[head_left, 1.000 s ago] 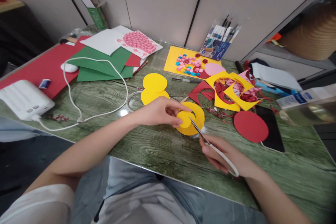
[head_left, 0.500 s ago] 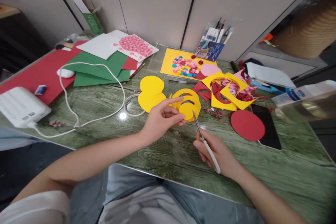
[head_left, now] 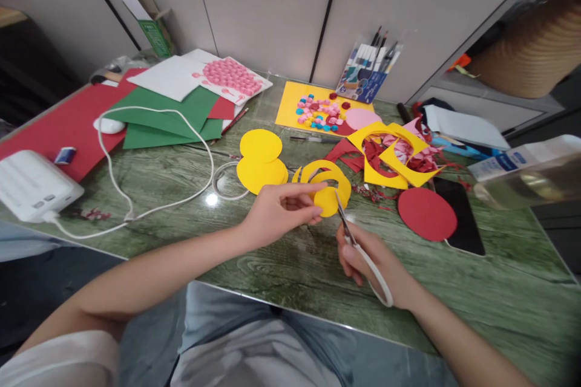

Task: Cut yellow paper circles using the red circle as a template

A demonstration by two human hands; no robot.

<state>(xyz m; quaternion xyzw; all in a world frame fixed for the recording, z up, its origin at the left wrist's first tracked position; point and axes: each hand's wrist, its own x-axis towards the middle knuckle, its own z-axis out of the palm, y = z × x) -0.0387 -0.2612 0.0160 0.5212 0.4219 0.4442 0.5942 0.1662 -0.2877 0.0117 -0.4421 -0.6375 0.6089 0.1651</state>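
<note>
My left hand (head_left: 281, 211) pinches a small yellow paper disc (head_left: 326, 202) by its left side, above the tabletop. Wrapped round the handles of white-handled scissors (head_left: 373, 272), my right hand (head_left: 374, 260) is just below and right of the disc. The scissors' blades meet the disc's right edge. Curved yellow paper strips (head_left: 342, 172) lie behind the disc, partly hidden by it. Two overlapping yellow circles (head_left: 261, 160) rest left of them, beside a roll of tape (head_left: 218, 184).
Yellow cut-out frames (head_left: 385, 178) and red scraps lie at right, near a red circle (head_left: 426, 214) over a black phone (head_left: 467, 224). A white power bank (head_left: 36, 184) with a looped cable, green sheets (head_left: 167, 118) and a bottle (head_left: 531, 175) are also around.
The small disc has moved slightly down and right in my left hand. The scissors have tilted, their handles lower and further right.
</note>
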